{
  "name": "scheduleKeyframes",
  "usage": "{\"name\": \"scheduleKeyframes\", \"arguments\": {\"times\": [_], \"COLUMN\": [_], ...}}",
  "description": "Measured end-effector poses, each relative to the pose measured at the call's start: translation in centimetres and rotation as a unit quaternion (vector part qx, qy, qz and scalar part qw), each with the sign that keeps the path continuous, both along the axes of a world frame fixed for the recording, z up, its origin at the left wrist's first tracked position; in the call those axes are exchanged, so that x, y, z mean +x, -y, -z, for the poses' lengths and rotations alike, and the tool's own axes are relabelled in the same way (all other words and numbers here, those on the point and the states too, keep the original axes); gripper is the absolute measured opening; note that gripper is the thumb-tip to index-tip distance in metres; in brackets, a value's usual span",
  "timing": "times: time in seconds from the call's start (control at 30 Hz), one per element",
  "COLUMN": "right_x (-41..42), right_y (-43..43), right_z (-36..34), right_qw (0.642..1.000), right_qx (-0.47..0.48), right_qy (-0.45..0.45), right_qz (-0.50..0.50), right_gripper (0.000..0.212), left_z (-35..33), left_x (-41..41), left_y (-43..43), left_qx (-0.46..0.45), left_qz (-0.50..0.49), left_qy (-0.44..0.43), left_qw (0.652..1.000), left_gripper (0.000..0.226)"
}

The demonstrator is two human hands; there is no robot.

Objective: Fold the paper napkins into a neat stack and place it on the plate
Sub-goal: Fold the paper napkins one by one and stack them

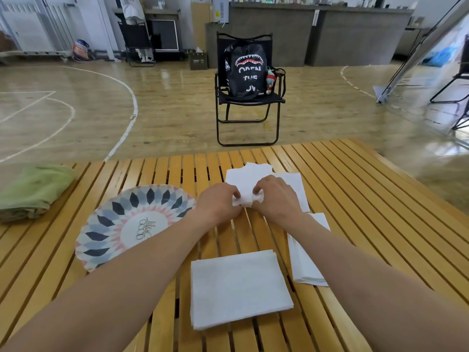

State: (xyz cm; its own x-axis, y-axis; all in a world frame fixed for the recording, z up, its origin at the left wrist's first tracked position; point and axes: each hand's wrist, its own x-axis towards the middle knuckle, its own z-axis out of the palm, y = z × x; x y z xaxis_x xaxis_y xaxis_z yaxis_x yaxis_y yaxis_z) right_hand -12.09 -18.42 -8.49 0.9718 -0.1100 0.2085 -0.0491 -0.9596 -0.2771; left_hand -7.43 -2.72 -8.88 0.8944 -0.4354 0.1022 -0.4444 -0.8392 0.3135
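both hands pinch one napkin [245,199] at tabletop centre: left hand [219,203] on its 9 o'clock end, right hand [275,199] on its 3 o'clock end. folded stack [238,285] lies toward 6 o'clock. plate [127,222] sits at 9 o'clock, nearer the left hand.

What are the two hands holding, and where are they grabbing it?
Both the left hand and the right hand pinch the near edge of a white paper napkin, fingers bunching it at the middle.
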Motion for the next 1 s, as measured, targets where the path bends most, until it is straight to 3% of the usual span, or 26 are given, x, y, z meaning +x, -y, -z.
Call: {"name": "scheduleKeyframes", "arguments": {"times": [0.27,0.47,0.57,0.77,0.87,1.0], "right_x": [-1.5,-2.5,-2.0,-0.4,0.2,0.3], "right_y": [1.3,2.1,2.5,2.3,2.3,2.4], "right_z": [1.2,1.1,0.9,-0.4,-0.4,-0.4], "right_qw": [0.981,0.946,0.923,0.944,0.94,0.938], "right_qx": [0.169,0.29,0.341,0.262,0.25,0.246], "right_qy": [0.073,0.089,0.048,-0.039,-0.078,-0.099], "right_qz": [0.064,0.115,0.174,0.197,0.219,0.223], "right_gripper": [0.015,0.005,0.037,0.029,0.04,0.018], "left_z": [-0.3,-1.0,-1.7,-1.5,-1.4,-2.0], "left_x": [-0.5,-0.7,-0.7,-1.4,-1.3,-0.7], "left_y": [-0.5,-0.6,-1.1,-1.7,-1.3,-0.7], "left_qx": [0.031,-0.111,-0.114,-0.046,-0.08,-0.162], "left_qz": [0.006,-0.1,-0.134,-0.09,-0.095,-0.113], "left_qy": [0.064,0.035,0.05,0.015,-0.033,-0.162], "left_qw": [0.997,0.988,0.983,0.995,0.992,0.967], "left_gripper": [0.022,0.023,0.021,0.017,0.016,0.029]}}
